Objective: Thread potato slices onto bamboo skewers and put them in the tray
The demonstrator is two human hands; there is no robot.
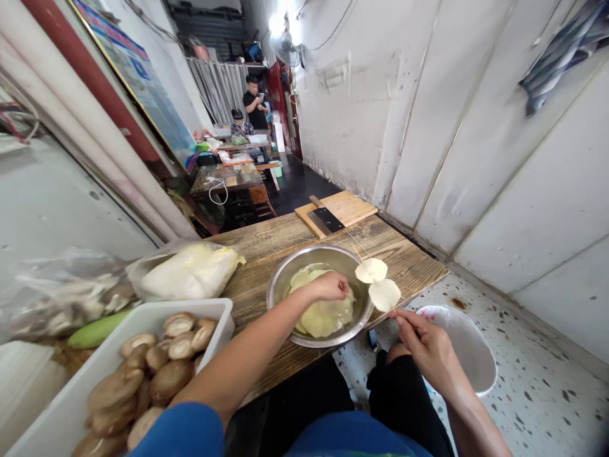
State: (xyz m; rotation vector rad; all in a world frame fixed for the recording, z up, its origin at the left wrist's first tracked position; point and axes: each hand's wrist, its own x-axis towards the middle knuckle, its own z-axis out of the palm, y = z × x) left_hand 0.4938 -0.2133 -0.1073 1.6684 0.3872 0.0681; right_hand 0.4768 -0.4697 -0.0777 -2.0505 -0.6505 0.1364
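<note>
My right hand (425, 339) pinches the lower end of a thin wooden skewer (356, 243) at the table's front edge. Two pale round slices, apparently potato, are threaded on it: a lower slice (384, 295) close to my fingers and an upper slice (371, 270) beyond it. Over the metal bowl (275, 303) is my left hand (330, 285), its fingers curled closed. Whether anything is between those fingertips is hidden. Many more potato slices (318, 317) lie in water in the bowl, below the left hand.
A cleaver (326, 219) rests on a wooden cutting board (354, 208) behind the bowl. To the left are a white bin of mushrooms (166, 377), a bagged pale food (188, 273) and a green vegetable (98, 330). A white bucket (483, 355) stands on the floor. Two people are far back.
</note>
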